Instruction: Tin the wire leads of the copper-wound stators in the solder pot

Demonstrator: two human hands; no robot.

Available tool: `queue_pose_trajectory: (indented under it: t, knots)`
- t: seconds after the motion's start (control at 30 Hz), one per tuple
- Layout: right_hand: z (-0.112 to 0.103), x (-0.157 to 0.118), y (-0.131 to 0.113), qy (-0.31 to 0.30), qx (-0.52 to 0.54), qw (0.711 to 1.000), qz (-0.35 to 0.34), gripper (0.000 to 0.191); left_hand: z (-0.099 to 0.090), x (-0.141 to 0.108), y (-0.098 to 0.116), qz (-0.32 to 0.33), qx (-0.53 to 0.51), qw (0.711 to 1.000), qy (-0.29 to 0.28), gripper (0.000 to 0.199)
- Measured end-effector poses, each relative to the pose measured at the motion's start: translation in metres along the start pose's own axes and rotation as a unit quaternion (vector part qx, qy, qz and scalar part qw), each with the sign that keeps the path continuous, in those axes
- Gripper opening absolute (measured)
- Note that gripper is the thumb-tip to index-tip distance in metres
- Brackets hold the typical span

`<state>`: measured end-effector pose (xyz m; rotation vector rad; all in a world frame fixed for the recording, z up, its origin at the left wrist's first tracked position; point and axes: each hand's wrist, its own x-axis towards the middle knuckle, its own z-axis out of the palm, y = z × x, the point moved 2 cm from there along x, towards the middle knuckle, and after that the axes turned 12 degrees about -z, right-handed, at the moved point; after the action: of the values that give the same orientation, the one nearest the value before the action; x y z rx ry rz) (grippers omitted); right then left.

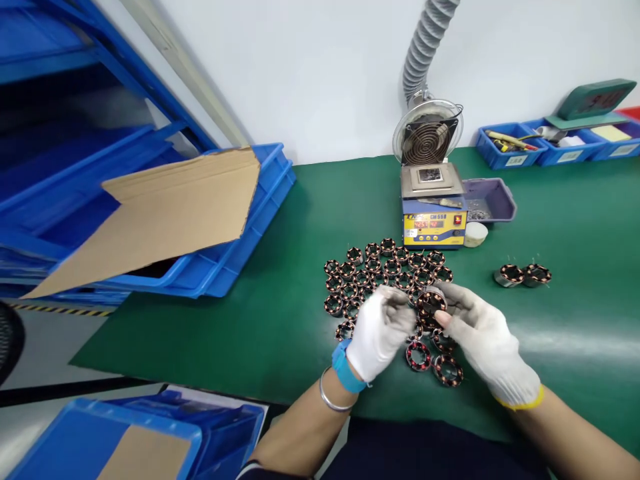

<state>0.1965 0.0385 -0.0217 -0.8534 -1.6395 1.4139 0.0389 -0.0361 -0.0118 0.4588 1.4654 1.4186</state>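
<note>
My right hand (483, 333), in a white glove with a bare thumb tip, grips a copper-wound stator (431, 304) and holds it tilted above the others. Just left of it is my left hand (384, 328), also gloved, its fingers curled together and slightly blurred. Whatever those fingers may hold is hidden. Beneath and beyond both hands, several more stators (373, 264) stand close together on the green table. A ring with red parts (419, 357) and another stator (448, 371) lie nearest to me. Two stators with upright wire ends (510, 275) sit apart on the right.
Behind the stators stands a solder pot (434, 227) with a fan and grey duct (425, 50). A purple tray (503, 200) and a round white piece (475, 234) adjoin it. Blue bins (510, 157) line the back right. Left are blue crates (225, 267) with cardboard (185, 207).
</note>
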Motion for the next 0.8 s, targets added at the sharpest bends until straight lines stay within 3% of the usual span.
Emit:
queue_pose_trajectory:
  t: [0.1, 0.2, 0.23, 0.3, 0.37, 0.43, 0.53, 0.63, 0.8]
  knots:
    - [0.003, -0.004, -0.001, 0.003, 0.012, 1.0, 0.02, 0.058, 0.011, -0.007, -0.005, -0.011, 0.072, 0.995, -0.07, 0.037]
    - [-0.001, -0.007, -0.001, 0.007, -0.05, 0.999, 0.016, 0.058, 0.005, -0.012, -0.002, -0.03, 0.095, 0.987, -0.127, 0.04]
    - [-0.003, -0.008, -0.001, 0.008, -0.08, 0.997, 0.008, 0.057, 0.0, -0.012, 0.0, -0.01, 0.073, 0.991, -0.109, 0.039]
    - [-0.006, -0.009, -0.002, 0.008, -0.143, 0.99, -0.017, 0.054, -0.012, -0.012, 0.007, 0.092, 0.023, 0.995, -0.012, 0.037]
    - [-0.006, -0.011, -0.003, -0.004, -0.196, 0.98, -0.043, 0.051, -0.02, -0.012, 0.013, 0.219, 0.035, 0.97, 0.098, 0.031]
    - [-0.003, -0.011, -0.006, -0.02, -0.23, 0.971, -0.069, 0.05, -0.018, -0.012, 0.015, 0.299, 0.149, 0.933, 0.138, 0.026]
    - [0.0, -0.011, -0.012, -0.029, -0.231, 0.968, -0.093, 0.048, -0.008, -0.011, 0.012, 0.34, 0.355, 0.868, 0.068, 0.013]
    - [0.0, -0.009, -0.014, -0.029, -0.214, 0.973, -0.087, 0.046, -0.007, -0.012, 0.006, 0.362, 0.417, 0.833, 0.032, 0.02]
    - [-0.008, -0.006, -0.016, 0.015, -0.188, 0.981, -0.049, 0.05, -0.023, -0.014, -0.004, 0.382, 0.22, 0.892, 0.106, 0.024]
